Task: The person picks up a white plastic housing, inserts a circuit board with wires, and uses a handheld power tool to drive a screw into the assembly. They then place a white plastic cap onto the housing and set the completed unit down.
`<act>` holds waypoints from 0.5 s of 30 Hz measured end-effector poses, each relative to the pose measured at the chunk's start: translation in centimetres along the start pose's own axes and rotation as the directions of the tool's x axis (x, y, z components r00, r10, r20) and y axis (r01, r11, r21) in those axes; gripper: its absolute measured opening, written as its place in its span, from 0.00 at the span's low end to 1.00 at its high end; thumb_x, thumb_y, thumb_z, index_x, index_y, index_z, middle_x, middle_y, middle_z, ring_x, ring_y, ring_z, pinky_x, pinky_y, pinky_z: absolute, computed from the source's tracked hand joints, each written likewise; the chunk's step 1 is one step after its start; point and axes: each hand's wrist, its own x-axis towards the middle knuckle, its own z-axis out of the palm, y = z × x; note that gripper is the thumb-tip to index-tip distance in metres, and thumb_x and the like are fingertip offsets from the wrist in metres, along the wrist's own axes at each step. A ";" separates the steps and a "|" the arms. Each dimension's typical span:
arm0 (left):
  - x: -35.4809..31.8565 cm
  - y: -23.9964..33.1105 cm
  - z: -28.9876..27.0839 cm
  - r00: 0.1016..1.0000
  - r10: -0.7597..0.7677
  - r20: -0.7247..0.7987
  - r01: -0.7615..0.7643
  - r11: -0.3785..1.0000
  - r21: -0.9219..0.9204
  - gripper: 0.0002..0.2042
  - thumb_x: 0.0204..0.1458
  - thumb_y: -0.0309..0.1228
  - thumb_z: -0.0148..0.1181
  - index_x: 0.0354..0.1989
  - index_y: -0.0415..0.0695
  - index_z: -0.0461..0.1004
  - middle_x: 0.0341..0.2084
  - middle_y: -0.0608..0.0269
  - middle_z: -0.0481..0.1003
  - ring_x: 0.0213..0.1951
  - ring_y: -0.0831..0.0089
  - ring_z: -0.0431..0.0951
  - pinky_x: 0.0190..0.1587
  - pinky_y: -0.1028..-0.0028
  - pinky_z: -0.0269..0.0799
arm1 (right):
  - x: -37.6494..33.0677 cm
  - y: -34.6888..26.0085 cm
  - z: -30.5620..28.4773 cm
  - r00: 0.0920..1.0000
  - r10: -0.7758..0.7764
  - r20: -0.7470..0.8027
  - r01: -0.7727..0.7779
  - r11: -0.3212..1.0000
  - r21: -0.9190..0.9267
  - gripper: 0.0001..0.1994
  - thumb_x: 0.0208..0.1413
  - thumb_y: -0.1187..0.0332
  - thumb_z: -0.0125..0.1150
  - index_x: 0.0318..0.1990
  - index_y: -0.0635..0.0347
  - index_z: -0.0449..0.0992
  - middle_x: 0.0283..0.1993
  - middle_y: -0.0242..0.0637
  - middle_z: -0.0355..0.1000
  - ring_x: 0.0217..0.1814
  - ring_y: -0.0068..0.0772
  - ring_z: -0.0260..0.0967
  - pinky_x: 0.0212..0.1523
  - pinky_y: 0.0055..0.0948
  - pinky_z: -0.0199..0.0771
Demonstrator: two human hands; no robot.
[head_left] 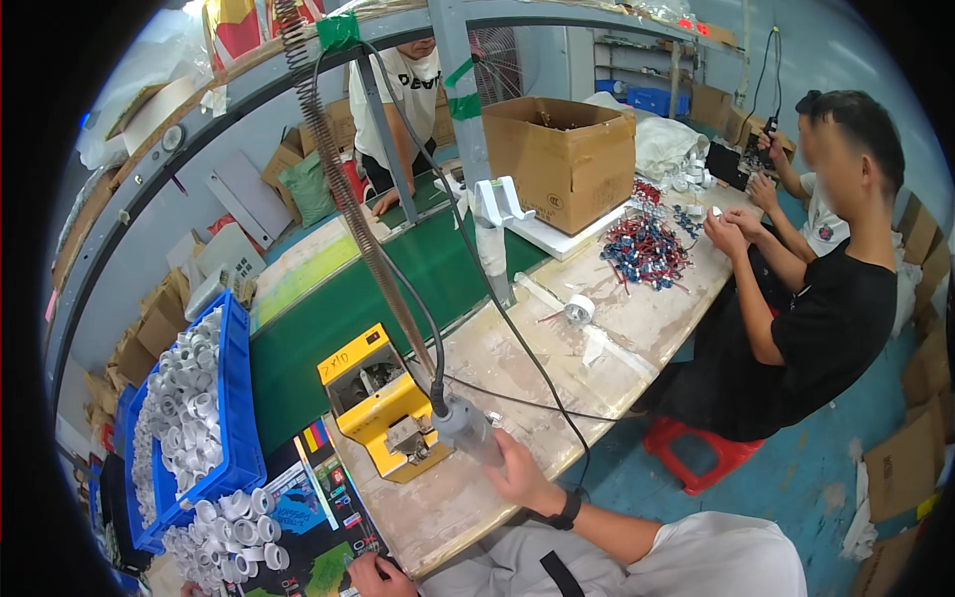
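Observation:
My right hand (522, 476), with a black band at the wrist, is wrapped round a grey electric screwdriver (468, 428). A cable runs up from its top, beside a long coiled spring (333, 159). Just left of the screwdriver stands a yellow screw feeder (383, 403) with an open top and a metal front. My left hand (380, 577) is low at the lower edge, by the printed black mat (333, 527); its fingers are partly cut off, and I cannot make out a held thing. Left of it lie loose white plastic rings (234, 532).
A blue crate (234, 398) of white rings stands left. Green belt (298, 353) runs behind the feeder. A tape roll (579, 309), red and blue wired parts (647, 249) and a cardboard box (562, 164) are farther off. Co-workers sit right, near a red stool (696, 453); another stands behind.

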 end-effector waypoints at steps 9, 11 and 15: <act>0.1 0.1 -0.2 0.999 0.004 0.032 -0.004 1.000 0.005 0.04 0.47 0.22 0.54 0.28 0.38 0.75 0.25 0.49 0.74 0.29 0.47 0.71 0.38 0.56 0.68 | -0.1 -0.1 0.1 1.000 0.012 -0.018 -0.012 1.000 -0.016 0.25 0.49 0.74 0.60 0.55 0.69 0.61 0.47 0.57 0.67 0.45 0.59 0.67 0.45 0.40 0.69; 0.1 -0.1 -0.2 0.998 -0.005 0.058 0.004 1.000 0.020 0.04 0.47 0.23 0.54 0.28 0.38 0.75 0.26 0.49 0.75 0.29 0.48 0.71 0.38 0.57 0.68 | -0.1 0.1 0.1 1.000 -0.002 -0.030 0.001 1.000 -0.024 0.25 0.49 0.74 0.60 0.55 0.69 0.61 0.47 0.58 0.67 0.44 0.59 0.67 0.45 0.40 0.69; 0.4 0.1 -0.3 0.999 -0.003 0.048 0.003 1.000 0.015 0.04 0.47 0.22 0.53 0.28 0.38 0.75 0.26 0.49 0.75 0.29 0.48 0.71 0.37 0.57 0.68 | -0.4 0.4 0.2 1.000 0.027 -0.010 -0.027 0.998 -0.053 0.26 0.49 0.73 0.61 0.55 0.70 0.60 0.47 0.58 0.67 0.44 0.60 0.67 0.44 0.40 0.69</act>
